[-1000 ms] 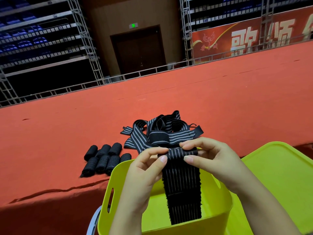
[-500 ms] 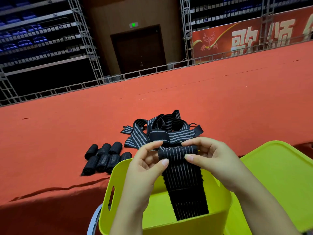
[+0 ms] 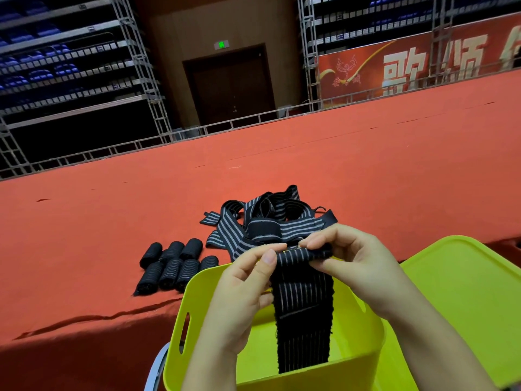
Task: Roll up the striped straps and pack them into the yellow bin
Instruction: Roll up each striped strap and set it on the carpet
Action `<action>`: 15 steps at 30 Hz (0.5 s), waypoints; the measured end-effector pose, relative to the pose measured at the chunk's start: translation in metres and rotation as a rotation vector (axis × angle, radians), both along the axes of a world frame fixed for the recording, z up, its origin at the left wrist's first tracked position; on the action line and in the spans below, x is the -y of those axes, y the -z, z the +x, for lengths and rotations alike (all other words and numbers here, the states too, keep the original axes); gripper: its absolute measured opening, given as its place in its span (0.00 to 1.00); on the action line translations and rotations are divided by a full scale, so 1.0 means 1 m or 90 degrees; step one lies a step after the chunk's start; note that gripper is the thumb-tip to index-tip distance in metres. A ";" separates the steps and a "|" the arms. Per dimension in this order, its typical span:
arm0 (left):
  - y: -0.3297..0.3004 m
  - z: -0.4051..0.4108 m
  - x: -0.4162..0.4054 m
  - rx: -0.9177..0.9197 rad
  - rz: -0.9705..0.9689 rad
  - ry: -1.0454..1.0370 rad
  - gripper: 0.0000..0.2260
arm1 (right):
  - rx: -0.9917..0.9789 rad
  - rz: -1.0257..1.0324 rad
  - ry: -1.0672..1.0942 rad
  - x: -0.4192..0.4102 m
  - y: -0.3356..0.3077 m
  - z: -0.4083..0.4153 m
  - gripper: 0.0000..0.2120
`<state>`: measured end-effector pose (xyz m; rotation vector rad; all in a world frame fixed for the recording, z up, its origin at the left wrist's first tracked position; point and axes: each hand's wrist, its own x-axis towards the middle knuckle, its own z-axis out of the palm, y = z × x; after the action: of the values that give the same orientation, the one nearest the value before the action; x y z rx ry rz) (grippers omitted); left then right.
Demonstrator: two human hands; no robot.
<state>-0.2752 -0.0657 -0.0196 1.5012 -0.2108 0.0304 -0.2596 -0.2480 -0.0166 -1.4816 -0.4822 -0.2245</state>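
While the striped strap (image 3: 303, 303) hangs down into the yellow bin (image 3: 363, 331), I see both hands pinching its rolled top edge above the bin's opening. My left hand (image 3: 242, 289) has its grip tight on the roll's left end, thumb pressed over the front and fingers curled behind. My right hand (image 3: 355, 263) pinches the right end between thumb below and fingertips on top. Beyond them, a loose pile of straps (image 3: 267, 218) lies on the red bench (image 3: 394, 170), with rolled straps (image 3: 174, 263) grouped just left of the bin.
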 end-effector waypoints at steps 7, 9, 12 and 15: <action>0.003 0.002 0.000 0.035 -0.018 -0.010 0.08 | -0.046 0.012 -0.035 0.003 0.002 0.002 0.11; 0.004 0.002 -0.001 0.040 -0.025 -0.015 0.09 | -0.085 0.043 -0.052 0.003 0.003 0.002 0.09; 0.006 0.002 -0.003 0.047 -0.040 -0.025 0.13 | -0.108 0.056 -0.034 0.002 0.004 0.003 0.10; 0.008 0.003 -0.004 0.054 -0.055 -0.032 0.17 | -0.138 0.051 -0.027 0.000 0.003 0.002 0.13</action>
<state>-0.2719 -0.0615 -0.0277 1.4201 -0.2371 0.1421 -0.2575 -0.2483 -0.0193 -1.3965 -0.3262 -0.0479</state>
